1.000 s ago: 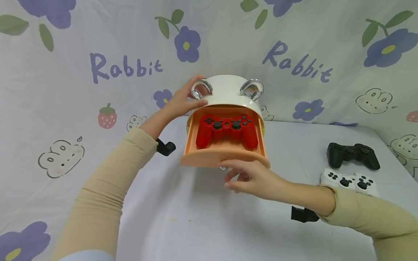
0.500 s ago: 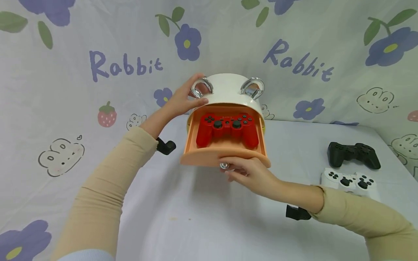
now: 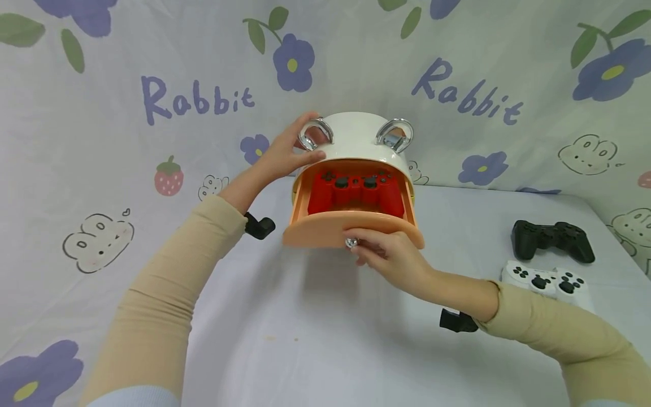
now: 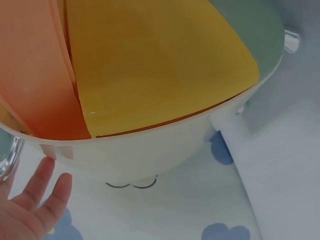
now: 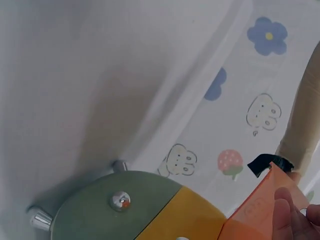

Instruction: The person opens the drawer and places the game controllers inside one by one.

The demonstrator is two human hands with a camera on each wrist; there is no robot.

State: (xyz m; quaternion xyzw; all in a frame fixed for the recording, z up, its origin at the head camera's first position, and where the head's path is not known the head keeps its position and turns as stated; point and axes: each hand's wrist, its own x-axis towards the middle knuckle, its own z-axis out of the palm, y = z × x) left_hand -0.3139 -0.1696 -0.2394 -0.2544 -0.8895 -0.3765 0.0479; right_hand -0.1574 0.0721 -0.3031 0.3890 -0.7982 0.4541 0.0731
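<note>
A rounded small chest of drawers [image 3: 355, 131] with a white top and two silver ear loops stands at the back middle. Its orange drawer [image 3: 315, 230] is pulled out and holds a red game controller [image 3: 321, 198]. My left hand [image 3: 282, 152] rests on the white top around the left ear, thumb along the front edge; in the left wrist view its spread fingertips meet the white rim. With thumb and fingers, my right hand [image 3: 399, 257] pinches the silver knob [image 3: 351, 242] on the drawer front. Yellow [image 5: 192, 215] and green [image 5: 110, 195] drawer fronts, both closed, show in the right wrist view.
On the table's right lie a black game controller [image 3: 551, 240] and a white game controller [image 3: 541, 281], the white one partly behind the right sleeve. A patterned curtain [image 3: 366, 68] hangs right behind the chest. Each wrist bears a black strap piece.
My right hand has gone from just beside the knob to pinching it. The orange drawer front has risen and shifted back, hiding more of the red controller. The left hand stays put.
</note>
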